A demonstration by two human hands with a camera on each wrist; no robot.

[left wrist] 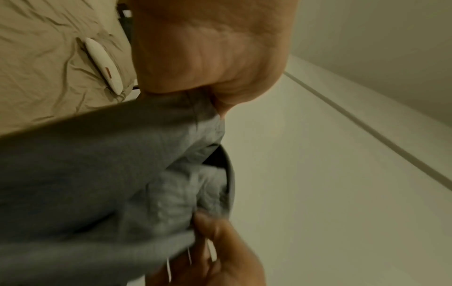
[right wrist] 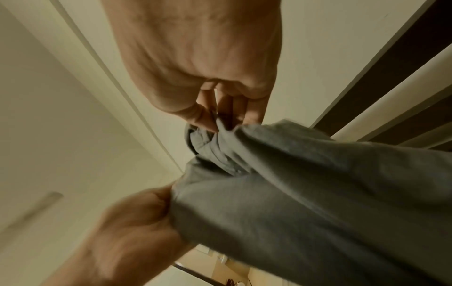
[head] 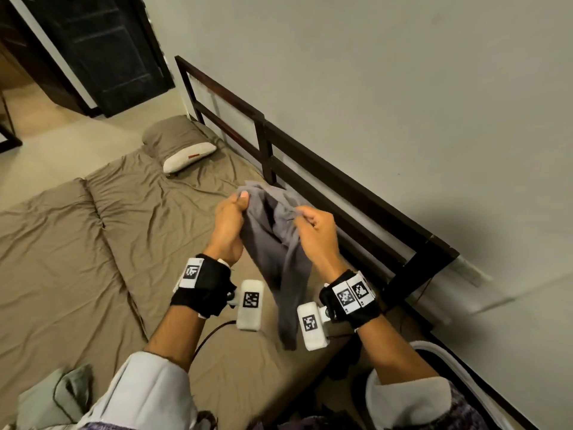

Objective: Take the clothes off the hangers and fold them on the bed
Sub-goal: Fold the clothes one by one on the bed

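A grey garment [head: 279,243] hangs in the air above the bed [head: 77,243], bunched and trailing down between my wrists. My left hand [head: 231,220] grips its upper edge, thumb pressed over the cloth. My right hand [head: 313,226] pinches another part of that edge a little to the right. In the left wrist view the grey garment [left wrist: 97,183] runs from my left hand [left wrist: 210,58] down to my right hand's fingers [left wrist: 215,232]. The right wrist view shows my right hand [right wrist: 208,108] pinching the grey garment [right wrist: 293,193]. No hanger is visible.
A pillow [head: 183,144] lies at the far end of the bed. A dark wooden headboard rail [head: 341,187] runs along the wall on the right. Another pale green garment [head: 59,392] lies at the bed's near left. A dark door [head: 102,48] stands at the back.
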